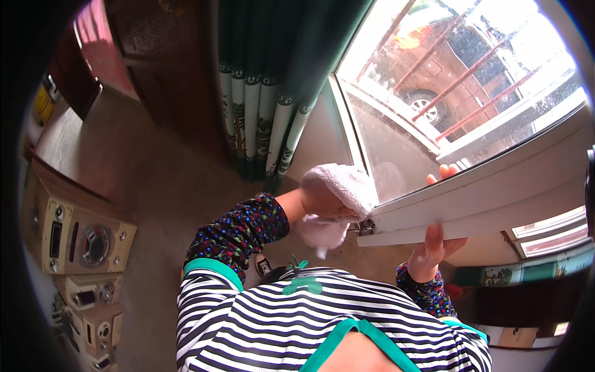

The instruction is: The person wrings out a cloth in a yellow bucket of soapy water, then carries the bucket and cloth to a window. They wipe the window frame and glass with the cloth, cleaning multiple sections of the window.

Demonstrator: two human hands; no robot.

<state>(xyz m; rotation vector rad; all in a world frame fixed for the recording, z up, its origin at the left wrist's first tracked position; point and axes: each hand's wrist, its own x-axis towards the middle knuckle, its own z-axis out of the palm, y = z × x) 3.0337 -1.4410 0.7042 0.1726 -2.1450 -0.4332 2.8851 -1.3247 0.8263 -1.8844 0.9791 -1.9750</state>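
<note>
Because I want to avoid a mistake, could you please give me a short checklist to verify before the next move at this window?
1. Pink cloth in the left hand: ok, held at the frame's corner.
2. Cloth fully gathered: not ok, part hangs below that hand.
3. Right hand on the white frame: ok, thumb on the near side, fingers beyond the far edge.
4. Green curtain apart from cloth: ok.
5. Cloth damp: cannot tell.

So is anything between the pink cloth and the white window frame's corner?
Nothing visible: your left hand holds the pink cloth right at that corner; your right hand grips the white window frame farther right.
</note>
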